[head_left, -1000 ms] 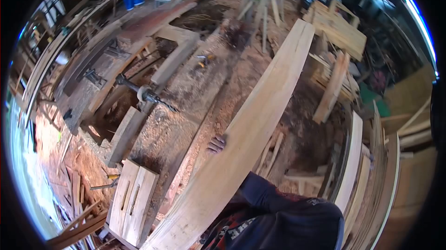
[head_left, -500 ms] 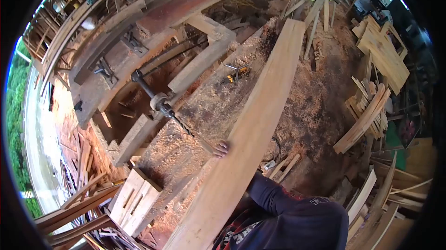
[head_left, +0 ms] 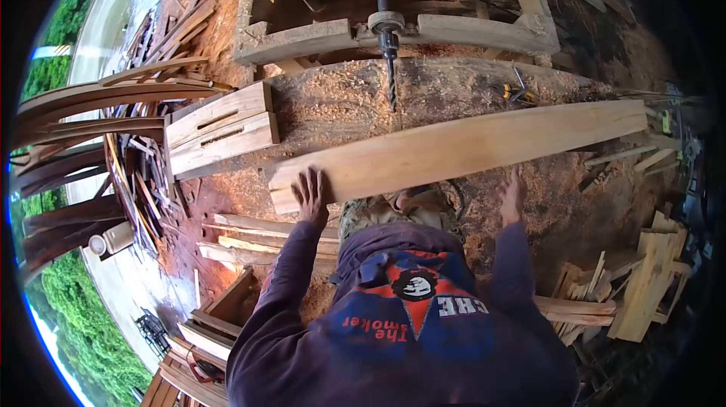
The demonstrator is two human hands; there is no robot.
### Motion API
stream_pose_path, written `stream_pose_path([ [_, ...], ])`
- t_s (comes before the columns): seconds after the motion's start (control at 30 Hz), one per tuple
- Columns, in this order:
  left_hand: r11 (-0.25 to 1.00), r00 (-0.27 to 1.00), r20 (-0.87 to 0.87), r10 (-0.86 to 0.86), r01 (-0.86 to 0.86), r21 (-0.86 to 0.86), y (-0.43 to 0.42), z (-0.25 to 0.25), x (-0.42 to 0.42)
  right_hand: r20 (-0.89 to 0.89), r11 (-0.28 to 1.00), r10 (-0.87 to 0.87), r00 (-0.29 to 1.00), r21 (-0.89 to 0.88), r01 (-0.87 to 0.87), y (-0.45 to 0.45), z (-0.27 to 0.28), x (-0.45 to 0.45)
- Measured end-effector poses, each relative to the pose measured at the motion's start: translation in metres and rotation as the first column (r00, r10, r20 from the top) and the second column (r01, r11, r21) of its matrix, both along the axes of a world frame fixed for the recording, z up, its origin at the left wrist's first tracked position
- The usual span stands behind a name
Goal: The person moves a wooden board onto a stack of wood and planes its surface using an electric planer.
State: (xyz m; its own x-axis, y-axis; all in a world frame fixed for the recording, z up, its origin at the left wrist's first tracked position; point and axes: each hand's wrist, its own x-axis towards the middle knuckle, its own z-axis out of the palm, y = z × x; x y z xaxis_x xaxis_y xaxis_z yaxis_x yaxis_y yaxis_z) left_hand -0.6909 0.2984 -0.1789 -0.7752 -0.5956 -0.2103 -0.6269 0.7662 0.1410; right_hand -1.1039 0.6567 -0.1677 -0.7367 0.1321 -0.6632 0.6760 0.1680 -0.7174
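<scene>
A long pale plank (head_left: 461, 142) lies across in front of my body, its right end resting on the bench side and its left end nearer to me. My left hand (head_left: 311, 192) is spread flat on the plank near its left end. Off the plank's near edge, my right hand (head_left: 512, 195) is raised with its fingers apart and nothing in it. Beyond the plank, a large drill bit (head_left: 392, 86) points down toward the shavings-covered bench beam (head_left: 325, 97).
Two slotted boards (head_left: 219, 129) lie left of the plank. A wooden frame (head_left: 302, 42) stands behind the drill bit. A yellow-handled tool (head_left: 519, 92) rests on the beam. Loose boards (head_left: 261, 244) lie at lower left, and wood offcuts (head_left: 652, 275) at right.
The view has turned, and the plank now lies crosswise instead of steeply slanted. The fingers that curled over its edge are off that spot; both my hands now show with fingers spread.
</scene>
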Motion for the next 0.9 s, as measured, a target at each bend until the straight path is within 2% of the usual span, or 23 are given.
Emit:
stream_pose_path([
  [0.03, 1.0, 0.999, -0.035, 0.009, -0.009, 0.016, -0.001, 0.002, -0.021, -0.016, 0.98, 0.041, 0.999, 0.193, -0.037, -0.002, -0.006, -0.014],
  [0.1, 1.0, 0.996, -0.087, -0.026, 0.026, -0.002, -0.009, -0.005, -0.05, -0.142, 0.89, 0.163, 0.976, 0.449, -0.083, -0.009, -0.023, -0.044],
  [0.13, 0.998, 0.992, -0.114, -0.053, 0.05, -0.027, -0.015, -0.009, -0.062, -0.247, 0.851, 0.249, 0.937, 0.518, -0.089, -0.015, -0.031, -0.054],
  [0.17, 0.996, 0.987, -0.136, -0.082, 0.075, -0.053, -0.02, -0.01, -0.07, -0.26, 0.848, 0.241, 0.935, 0.525, -0.073, -0.023, -0.039, -0.062],
  [0.23, 0.993, 0.984, -0.13, -0.119, 0.115, -0.041, -0.027, -0.007, -0.069, -0.458, 0.97, 0.186, 0.869, 0.228, -0.087, -0.038, -0.049, -0.06],
  [0.3, 0.99, 0.989, -0.051, -0.138, 0.139, 0.022, -0.03, 0.007, -0.067, -0.543, 0.948, 0.235, 0.806, 0.311, -0.067, -0.059, -0.03, -0.036],
  [0.33, 0.988, 0.988, -0.023, -0.156, 0.156, 0.011, -0.032, 0.009, -0.066, -0.473, 0.87, 0.254, 0.844, 0.493, 0.015, -0.061, -0.046, -0.023],
  [0.37, 0.984, 0.984, -0.001, -0.179, 0.179, 0.002, -0.033, 0.009, -0.066, -0.413, 0.849, 0.291, 0.863, 0.528, -0.034, -0.058, -0.049, -0.004],
  [0.43, 0.974, 0.984, -0.028, -0.178, 0.181, 0.137, -0.035, 0.026, -0.068, -0.313, 0.818, 0.34, 0.887, 0.563, -0.115, -0.05, -0.048, 0.04],
  [0.5, 0.947, 0.965, -0.055, -0.256, 0.262, 0.189, -0.042, 0.03, -0.07, -0.225, 0.797, 0.388, 0.894, 0.569, -0.202, -0.026, -0.048, 0.092],
  [0.53, 0.919, 0.937, -0.061, -0.344, 0.349, 0.18, -0.045, 0.038, -0.074, -0.135, 0.722, 0.434, 0.891, 0.643, -0.255, -0.004, -0.074, 0.126],
  [0.6, 0.854, 0.877, -0.093, -0.472, 0.481, 0.198, -0.056, 0.029, -0.077, 0.09, 0.886, 0.245, 0.965, 0.384, -0.26, 0.018, -0.033, 0.179],
  [0.63, 0.815, 0.842, -0.112, -0.527, 0.539, 0.216, -0.064, 0.02, -0.078, 0.227, 0.934, 0.157, 0.961, 0.282, -0.219, 0.028, -0.009, 0.205],
  [0.67, 0.778, 0.808, -0.12, -0.578, 0.589, 0.219, -0.069, 0.023, -0.082, 0.301, 0.962, 0.079, 0.95, 0.229, -0.152, 0.041, -0.012, 0.242],
  [0.7, 0.747, 0.766, -0.128, -0.63, 0.643, 0.172, -0.074, 0.015, -0.086, 0.298, 0.989, -0.04, 0.954, 0.151, -0.005, 0.063, -0.025, 0.285],
  [0.73, 0.684, 0.701, -0.209, -0.682, 0.712, 0.155, -0.08, 0.01, -0.095, 0.247, 0.981, -0.183, 0.952, -0.011, 0.191, 0.085, -0.038, 0.335],
  [0.77, 0.642, 0.654, -0.263, -0.709, 0.754, 0.143, -0.087, 0.007, -0.096, 0.217, 0.86, -0.346, 0.913, -0.316, 0.401, 0.106, -0.056, 0.388],
  [0.8, 0.605, 0.617, -0.329, -0.715, 0.782, 0.151, -0.093, 0.008, -0.093, 0.295, 0.626, -0.46, 0.838, -0.561, 0.541, 0.118, -0.07, 0.44],
  [0.83, 0.598, 0.611, -0.376, -0.697, 0.784, 0.166, -0.095, 0.008, -0.092, 0.404, 0.467, -0.498, 0.767, -0.621, 0.63, 0.12, -0.077, 0.488],
  [0.87, 0.574, 0.629, -0.27, -0.729, 0.777, 0.259, -0.103, 0.028, -0.092, 0.28, 0.693, -0.616, 0.736, -0.252, 0.676, 0.081, -0.06, 0.518],
  [0.9, 0.552, 0.606, -0.266, -0.75, 0.794, 0.255, -0.111, 0.022, -0.081, 0.219, 0.743, -0.669, 0.71, 0.227, 0.63, 0.046, -0.045, 0.549],
])
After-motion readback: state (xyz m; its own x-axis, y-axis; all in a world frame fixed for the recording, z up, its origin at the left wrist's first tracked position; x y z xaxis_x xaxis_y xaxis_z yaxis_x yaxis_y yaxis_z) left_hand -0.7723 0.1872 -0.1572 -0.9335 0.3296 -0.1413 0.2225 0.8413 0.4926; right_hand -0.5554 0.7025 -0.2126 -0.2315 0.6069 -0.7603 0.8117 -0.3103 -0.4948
